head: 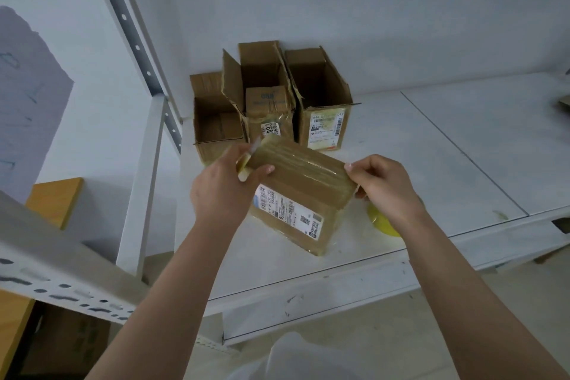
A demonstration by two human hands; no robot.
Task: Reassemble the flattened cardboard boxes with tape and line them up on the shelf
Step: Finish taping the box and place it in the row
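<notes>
A cardboard box (303, 194) with a white shipping label stands tilted on the white shelf (431, 163), its taped side facing up. My left hand (225, 185) grips the box's left end together with a small yellowish tool, probably a cutter (245, 165). My right hand (385, 185) pinches the tape at the box's right edge. Three assembled open boxes stand in a row against the back wall: the left box (212, 123), the middle box (262, 95) and the right box (320, 102).
A yellow tape roll (382, 222) lies on the shelf just behind my right wrist. A perforated metal upright (135, 40) rises at the left. An orange wooden board (54, 200) sits lower left. The shelf's front edge (339, 284) runs below the box.
</notes>
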